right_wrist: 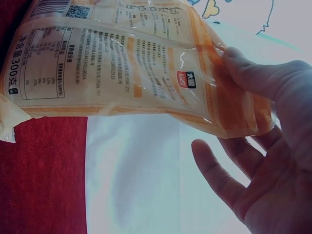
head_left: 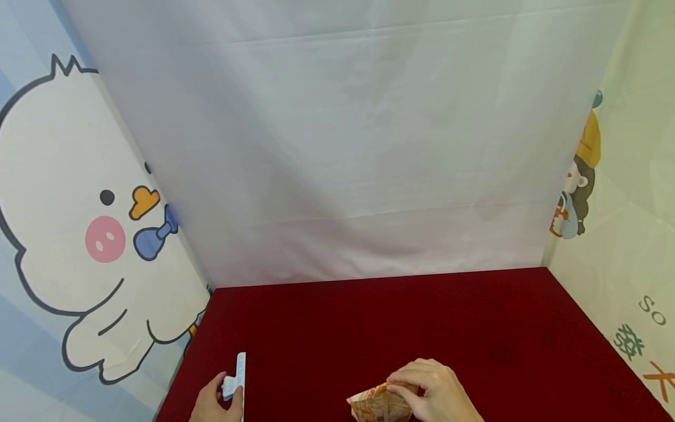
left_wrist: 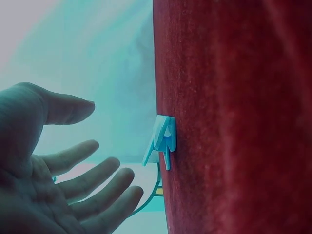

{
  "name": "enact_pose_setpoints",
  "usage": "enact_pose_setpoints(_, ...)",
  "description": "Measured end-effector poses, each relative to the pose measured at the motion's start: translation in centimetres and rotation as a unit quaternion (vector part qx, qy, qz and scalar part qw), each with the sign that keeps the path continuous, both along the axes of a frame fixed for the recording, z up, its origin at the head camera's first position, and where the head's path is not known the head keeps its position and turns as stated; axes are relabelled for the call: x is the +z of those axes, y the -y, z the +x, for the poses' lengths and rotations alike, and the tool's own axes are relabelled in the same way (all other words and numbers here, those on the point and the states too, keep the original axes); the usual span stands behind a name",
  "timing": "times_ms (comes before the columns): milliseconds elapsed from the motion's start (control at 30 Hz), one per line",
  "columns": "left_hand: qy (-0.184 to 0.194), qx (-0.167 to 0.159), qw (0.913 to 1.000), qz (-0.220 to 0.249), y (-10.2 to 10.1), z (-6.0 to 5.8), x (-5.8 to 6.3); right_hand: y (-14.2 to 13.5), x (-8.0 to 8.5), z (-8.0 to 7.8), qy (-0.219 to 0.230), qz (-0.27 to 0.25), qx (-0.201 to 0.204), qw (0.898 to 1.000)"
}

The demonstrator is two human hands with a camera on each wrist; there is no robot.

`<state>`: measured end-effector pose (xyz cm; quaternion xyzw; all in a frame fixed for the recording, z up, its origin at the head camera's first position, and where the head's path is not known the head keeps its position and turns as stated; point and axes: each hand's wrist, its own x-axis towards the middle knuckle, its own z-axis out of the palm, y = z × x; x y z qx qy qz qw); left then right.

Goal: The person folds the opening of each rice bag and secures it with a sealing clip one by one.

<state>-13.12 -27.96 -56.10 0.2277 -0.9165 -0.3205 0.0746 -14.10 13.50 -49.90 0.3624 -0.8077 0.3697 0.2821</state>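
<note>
A light blue bag clip (head_left: 230, 387) with a long ruler-marked bar stands on the red cloth at the front left. My left hand (head_left: 217, 401) is around it in the head view. In the left wrist view the fingers of the left hand (left_wrist: 78, 165) are spread and apart from the clip (left_wrist: 163, 136). My right hand (head_left: 435, 390) pinches the top edge of an orange, partly see-through food bag (head_left: 377, 404). Its printed back, with a barcode and rows of text, faces the right wrist view, where thumb and fingers of the right hand (right_wrist: 273, 161) grip one end of the bag (right_wrist: 122, 73).
Dark red cloth (head_left: 379, 328) covers the table. White fabric (head_left: 369, 146) hangs behind it, a cartoon-printed sheet (head_left: 58, 193) stands at the left, and a pale printed sheet (head_left: 622, 205) at the right.
</note>
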Motion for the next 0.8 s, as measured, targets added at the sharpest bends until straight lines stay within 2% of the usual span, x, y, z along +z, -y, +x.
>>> enact_pose_setpoints(267,0.014,0.027,0.9995,0.0,-0.4,-0.3,-0.3,0.0,0.0,-0.1,-0.006,0.0,0.001,1.0)
enact_pose_setpoints(467,0.041,0.031,0.9986,0.012,-0.1,-0.5,-1.0,0.0,0.1,-0.1,-0.008,-0.001,0.005,1.0)
enact_pose_setpoints(533,0.058,0.025,0.9979,0.009,0.1,-0.6,-1.2,0.0,0.1,0.0,-0.004,0.0,0.003,1.0)
enact_pose_setpoints(667,0.086,-0.007,0.9961,-0.017,0.5,-0.7,-1.3,0.0,0.0,0.1,-0.005,0.0,0.003,1.0)
enact_pose_setpoints(800,0.082,-0.029,0.9955,-0.037,0.6,-0.7,-1.3,0.0,0.0,0.0,-0.018,-0.001,0.006,1.0)
